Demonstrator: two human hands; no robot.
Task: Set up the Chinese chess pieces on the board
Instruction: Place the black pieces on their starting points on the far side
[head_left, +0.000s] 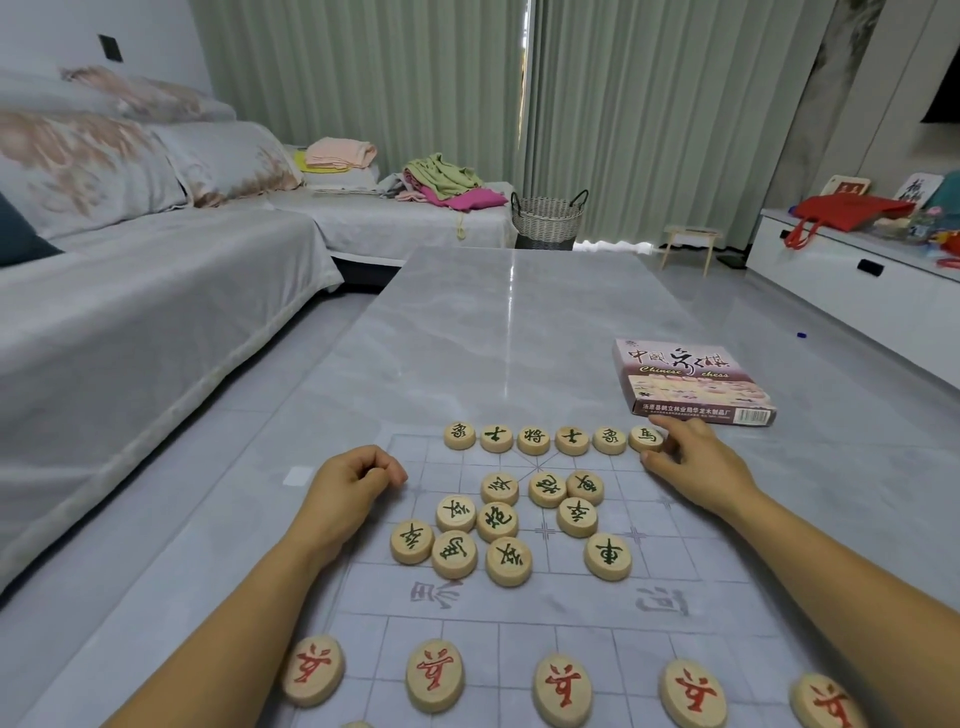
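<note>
A thin translucent chess board (727, 561) lies on the grey table. Several round wooden pieces with green characters form a row (534, 439) along the board's far edge. My right hand (696, 462) touches the rightmost piece of that row, a horse piece (644, 437), with thumb and fingertips around it. More green pieces lie in a loose cluster (498, 522) mid-board, and a chariot piece (608, 556) sits apart to the right. Red soldier pieces (563, 688) line the near side. My left hand (356, 475) rests curled at the board's left edge; whether it hides a piece is unclear.
The chess set's box (691, 382) lies on the table beyond my right hand. A grey sofa (130, 312) runs along the left. A woven basket (548, 221), a small stool (691, 244) and a white cabinet (841, 280) stand farther off.
</note>
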